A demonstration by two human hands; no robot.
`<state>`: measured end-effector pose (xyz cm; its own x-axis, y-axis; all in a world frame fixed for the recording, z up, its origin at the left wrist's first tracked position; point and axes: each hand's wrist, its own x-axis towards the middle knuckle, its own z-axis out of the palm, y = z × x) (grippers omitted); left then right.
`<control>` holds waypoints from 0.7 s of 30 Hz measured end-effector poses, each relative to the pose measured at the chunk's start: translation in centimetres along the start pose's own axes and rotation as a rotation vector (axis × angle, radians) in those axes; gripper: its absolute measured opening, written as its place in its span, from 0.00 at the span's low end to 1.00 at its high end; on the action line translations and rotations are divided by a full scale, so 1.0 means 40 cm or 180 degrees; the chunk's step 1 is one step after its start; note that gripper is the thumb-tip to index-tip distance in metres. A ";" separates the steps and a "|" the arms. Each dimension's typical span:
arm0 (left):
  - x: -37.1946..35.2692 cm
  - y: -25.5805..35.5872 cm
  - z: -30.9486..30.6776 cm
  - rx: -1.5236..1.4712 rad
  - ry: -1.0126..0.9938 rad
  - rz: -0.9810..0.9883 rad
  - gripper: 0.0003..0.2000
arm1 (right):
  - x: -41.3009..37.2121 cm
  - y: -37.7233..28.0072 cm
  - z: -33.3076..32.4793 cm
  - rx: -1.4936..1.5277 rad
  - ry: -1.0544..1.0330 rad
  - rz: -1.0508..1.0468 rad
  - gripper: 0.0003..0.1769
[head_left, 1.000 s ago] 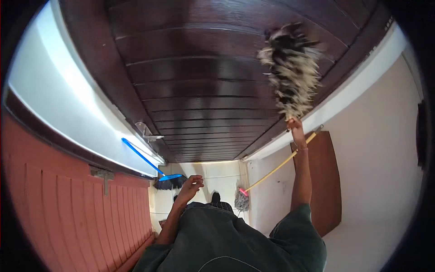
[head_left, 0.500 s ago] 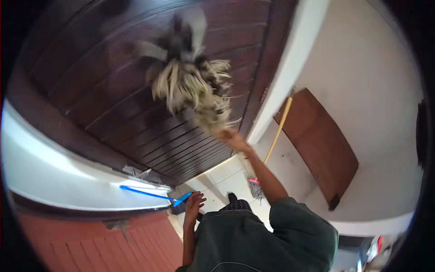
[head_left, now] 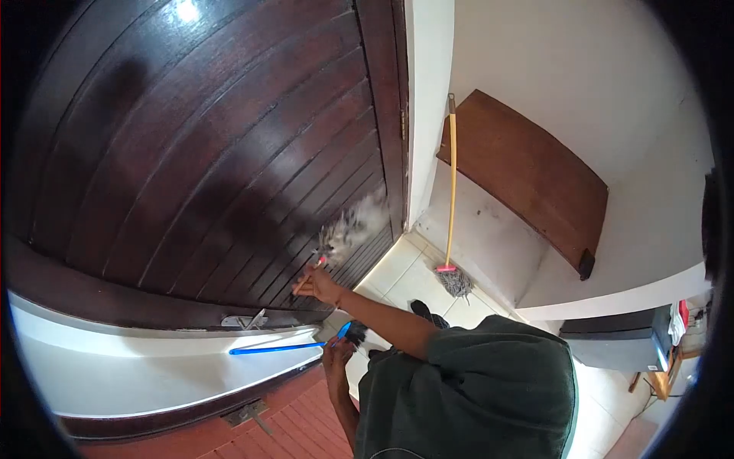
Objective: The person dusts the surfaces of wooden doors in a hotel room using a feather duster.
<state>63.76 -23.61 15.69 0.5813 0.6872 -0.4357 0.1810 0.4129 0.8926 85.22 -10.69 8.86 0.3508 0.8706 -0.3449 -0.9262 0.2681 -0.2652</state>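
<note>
- The right hand point(head_left: 325, 284) is gripping the duster point(head_left: 353, 229) by its handle, fingers wrapped closely.
- The duster is now sitting near the centre of the frame, over the narrow lower slats of the door point(head_left: 229, 145); half a second ago it was spreading across the upper middle.
- So the dusting is now reaching low on the door, by its right-hand edge.
- Feathers are blurring, so whether they are pressing on the wood is hard to tell.
- The left hand point(head_left: 336, 358) is hanging at lower centre, fingers half curled, overlapping the broom point(head_left: 275, 349); I cannot tell whether it is touching it.
- The view is turning too: the mop point(head_left: 453, 191) is standing more upright, right of centre.
</note>
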 end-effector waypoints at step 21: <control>0.036 -0.023 0.028 -0.0084 -0.0192 -0.0052 0.23 | -0.140 -0.278 0.197 -0.1922 -0.0855 -0.0881 0.15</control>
<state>65.33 -23.67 14.37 0.6254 0.6433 -0.4417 0.1703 0.4399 0.8818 92.45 -15.30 20.85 0.4435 0.8960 0.0201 -0.5426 0.2863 -0.7897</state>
